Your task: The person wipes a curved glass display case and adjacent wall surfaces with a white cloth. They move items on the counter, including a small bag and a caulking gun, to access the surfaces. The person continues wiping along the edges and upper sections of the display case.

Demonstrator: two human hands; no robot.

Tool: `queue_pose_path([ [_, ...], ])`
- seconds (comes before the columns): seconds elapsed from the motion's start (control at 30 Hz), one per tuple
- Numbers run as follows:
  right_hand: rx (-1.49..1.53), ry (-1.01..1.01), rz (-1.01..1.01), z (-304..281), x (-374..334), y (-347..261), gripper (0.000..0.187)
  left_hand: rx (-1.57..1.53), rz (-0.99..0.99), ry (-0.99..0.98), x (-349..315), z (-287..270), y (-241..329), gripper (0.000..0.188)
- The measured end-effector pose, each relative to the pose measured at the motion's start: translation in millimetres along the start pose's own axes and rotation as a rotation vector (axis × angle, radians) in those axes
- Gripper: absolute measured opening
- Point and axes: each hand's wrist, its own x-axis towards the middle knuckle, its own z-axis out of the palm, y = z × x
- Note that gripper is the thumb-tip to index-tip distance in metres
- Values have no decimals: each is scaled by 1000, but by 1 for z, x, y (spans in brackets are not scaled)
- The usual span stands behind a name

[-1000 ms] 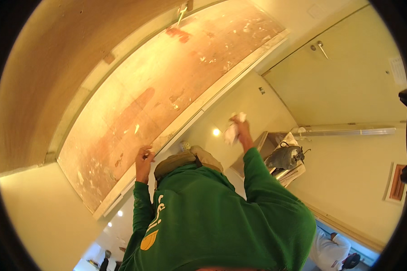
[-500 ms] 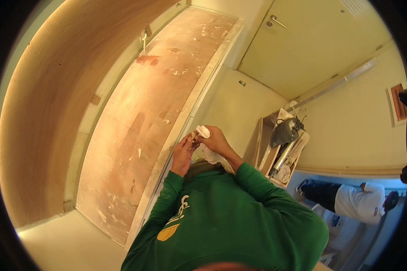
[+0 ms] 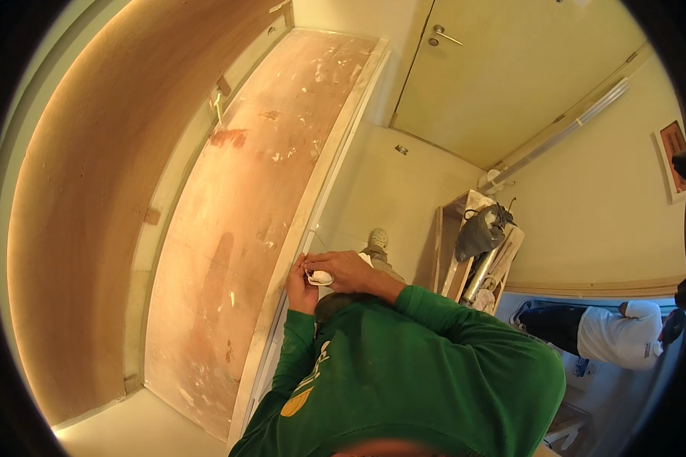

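Beside the long edge of the wooden panel surface [image 3: 206, 251], my two hands meet. My right hand [image 3: 349, 270] is closed around a crumpled white wad [image 3: 320, 279], cloth or paper, I cannot tell which. A bit of white also shows behind its knuckles. Close against its fingertips, my left hand [image 3: 300, 288] is closed, its fingers bent in a pinch. Whatever sits between those fingertips is too small to make out. The panel is pale reddish-brown, with white smears and a darker red patch, and a light trim [image 3: 297, 217] runs along its edge.
On the right stands a wooden crate [image 3: 443, 244] with a dark grey bag [image 3: 480, 232] and a metallic tube [image 3: 482, 273]. Beyond are a closed door [image 3: 511, 84] and a co-worker in a white top [image 3: 617, 335]. A curved wooden panel [image 3: 76, 228] rises on the left.
Both hands have shifted lower in the picture, and the white wad now sits below my right fingers. My shoe has come into view. The whole view has turned slightly.
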Motion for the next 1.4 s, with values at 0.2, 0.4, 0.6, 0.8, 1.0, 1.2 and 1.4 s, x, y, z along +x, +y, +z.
queue_pose_path([
  [0.2, 190, 194, 98, -88, 8, 92, 37, 227, -55, 38, 74, 91, -23, 35],
  [0.4, 198, 410, 401, -217, -20, 212, 33, 598, 33, -61, 141, 234, -54, 33],
  [0.6, 157, 516, 745, -283, -99, 317, 42, 953, 220, -211, 237, 341, -72, 38],
  [0.8, 210, 772, 971, -290, -180, 369, 44, 914, 76, -226, 371, 430, -59, 31],
  [1.0, 218, 855, 1197, -276, -209, 389, 47, 1000, 237, -228, 495, 515, -51, 33],
  [1.2, 180, 804, 1359, -290, -181, 429, 40, 1607, 726, -98, 656, 579, -35, 24],
  [1.4, 207, 835, 1357, -350, -124, 476, 42, 1822, 988, -433, 757, 616, -50, 31],
])
